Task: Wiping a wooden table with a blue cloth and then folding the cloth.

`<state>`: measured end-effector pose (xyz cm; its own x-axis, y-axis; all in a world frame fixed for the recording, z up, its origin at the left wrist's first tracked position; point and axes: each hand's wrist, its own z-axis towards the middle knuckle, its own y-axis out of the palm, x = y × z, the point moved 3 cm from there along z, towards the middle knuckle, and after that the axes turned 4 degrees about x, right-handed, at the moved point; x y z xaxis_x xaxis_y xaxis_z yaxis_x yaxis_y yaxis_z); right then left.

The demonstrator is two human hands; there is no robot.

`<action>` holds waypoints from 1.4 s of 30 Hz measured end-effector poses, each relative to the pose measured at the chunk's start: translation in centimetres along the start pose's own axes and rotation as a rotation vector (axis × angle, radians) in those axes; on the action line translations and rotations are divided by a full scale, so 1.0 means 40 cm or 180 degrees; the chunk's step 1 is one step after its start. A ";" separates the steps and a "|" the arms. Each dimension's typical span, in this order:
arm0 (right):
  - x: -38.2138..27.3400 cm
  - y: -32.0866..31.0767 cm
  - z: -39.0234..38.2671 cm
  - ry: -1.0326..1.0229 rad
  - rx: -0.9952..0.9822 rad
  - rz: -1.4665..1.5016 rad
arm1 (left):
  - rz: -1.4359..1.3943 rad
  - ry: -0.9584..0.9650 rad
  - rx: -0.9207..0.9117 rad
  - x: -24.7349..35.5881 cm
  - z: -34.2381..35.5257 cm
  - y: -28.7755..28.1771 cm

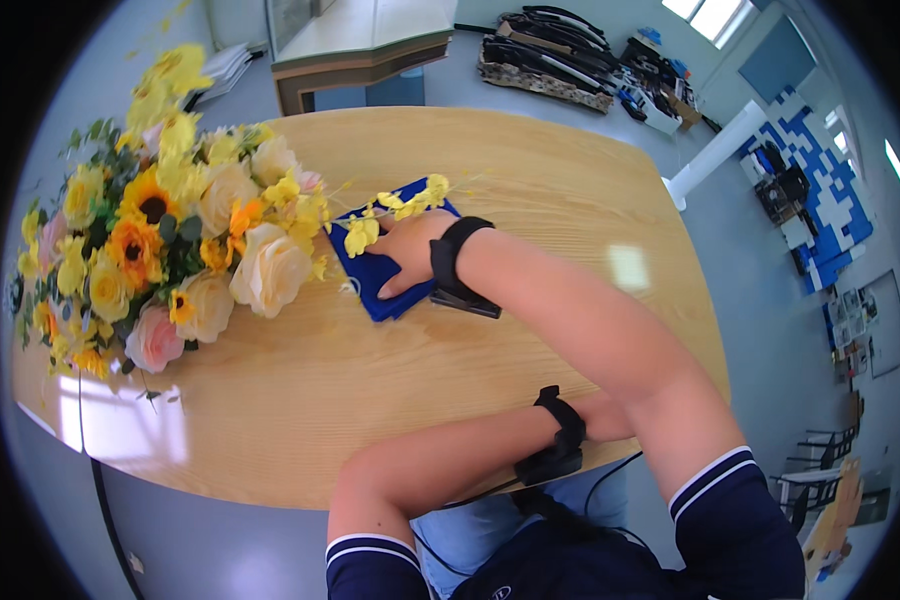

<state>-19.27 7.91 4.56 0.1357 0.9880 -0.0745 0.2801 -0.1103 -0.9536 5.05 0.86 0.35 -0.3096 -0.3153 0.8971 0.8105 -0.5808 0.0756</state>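
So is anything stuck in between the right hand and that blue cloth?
Nothing visible: the right hand rests on the folded blue cloth. A yellow flower spray overlaps the cloth in this view, close by the hand, but I can't tell whether they touch.

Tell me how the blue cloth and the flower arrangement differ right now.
The blue cloth is plain dark blue; the flower arrangement mixes yellow, cream, orange and pink blooms with green leaves.
The blue cloth lies low and flat, while the flower arrangement is bulky and much larger.
The right hand rests on the blue cloth; the flower arrangement is not grasped.
Both are on the wooden table.
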 end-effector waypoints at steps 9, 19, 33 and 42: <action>0.038 0.026 -0.015 0.0326 0.0023 0.0496 | 0.0225 0.0129 -0.0482 -0.189 -0.191 -0.062; 0.355 0.119 -0.215 0.1102 0.0208 0.0843 | -0.0463 -0.1904 -0.0181 0.030 -0.074 -0.014; 0.815 0.221 -0.778 0.2466 -0.0070 0.0549 | -0.1008 -0.2232 -0.0125 0.053 -0.036 -0.042; 0.833 0.234 -0.818 0.2640 -0.0156 0.0699 | -0.0911 -0.2322 -0.0039 0.046 -0.042 -0.039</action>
<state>18.96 36.25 2.70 0.8371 0.5471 -0.0003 0.2043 -0.3132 -0.9275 2.37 -0.08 1.15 -0.0972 0.4184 0.9031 0.7415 -0.5748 0.3461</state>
